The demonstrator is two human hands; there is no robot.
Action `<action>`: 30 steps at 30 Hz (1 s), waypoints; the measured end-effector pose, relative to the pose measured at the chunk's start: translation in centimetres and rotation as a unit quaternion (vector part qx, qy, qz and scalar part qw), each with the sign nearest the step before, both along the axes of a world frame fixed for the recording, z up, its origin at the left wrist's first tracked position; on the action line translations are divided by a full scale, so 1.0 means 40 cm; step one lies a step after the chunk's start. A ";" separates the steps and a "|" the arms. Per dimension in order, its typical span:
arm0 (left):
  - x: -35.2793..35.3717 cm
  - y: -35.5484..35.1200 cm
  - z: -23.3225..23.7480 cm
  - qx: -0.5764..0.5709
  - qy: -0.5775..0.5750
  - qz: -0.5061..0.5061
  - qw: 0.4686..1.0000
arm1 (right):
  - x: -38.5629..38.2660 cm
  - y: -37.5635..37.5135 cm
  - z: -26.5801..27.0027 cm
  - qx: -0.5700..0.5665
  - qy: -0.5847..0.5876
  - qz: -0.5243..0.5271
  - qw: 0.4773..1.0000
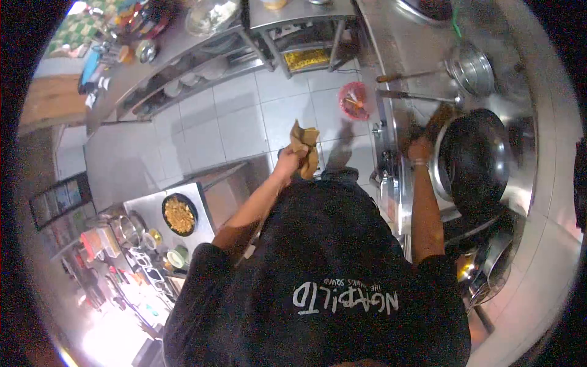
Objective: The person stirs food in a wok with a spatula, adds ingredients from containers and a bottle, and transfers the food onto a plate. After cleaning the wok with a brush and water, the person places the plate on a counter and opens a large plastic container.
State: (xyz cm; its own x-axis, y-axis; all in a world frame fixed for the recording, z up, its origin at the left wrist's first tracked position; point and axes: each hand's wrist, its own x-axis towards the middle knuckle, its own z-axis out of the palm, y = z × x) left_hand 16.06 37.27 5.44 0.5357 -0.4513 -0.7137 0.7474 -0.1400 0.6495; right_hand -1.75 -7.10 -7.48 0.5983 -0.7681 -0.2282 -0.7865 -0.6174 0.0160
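My left hand (292, 161) is closed around a crumpled tan cloth (305, 142), held out in front of my body above the tiled floor. On the right, my right hand (419, 150) is at the near-left rim of a large dark wok (474, 162) on the steel stove. Its fingers look closed, with what seems to be a brown cloth (438, 121) just beyond them at the wok's edge. Blur and shadow hide exactly how the fingers meet the rim. The wok's inside is dark, and its contents cannot be made out.
A ladle (422, 96) and a metal strainer (469, 68) lie beyond the wok. A red plastic basket (354, 101) stands on the floor. To the left, a black pan of food (180, 215) sits on a counter. Steel tables (299, 14) line the far side.
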 end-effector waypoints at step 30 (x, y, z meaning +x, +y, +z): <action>0.112 -0.040 0.157 0.025 -0.184 -0.214 0.959 | 0.047 0.561 1.142 0.590 -0.600 0.368 0.394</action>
State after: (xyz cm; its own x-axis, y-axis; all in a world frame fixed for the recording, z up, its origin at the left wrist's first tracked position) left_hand 20.56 35.67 11.71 0.5288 -0.6565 -0.5380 0.3346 -0.4213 0.8429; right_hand 0.13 15.32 38.21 0.7809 -0.0677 0.6210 0.6103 0.2950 -0.7352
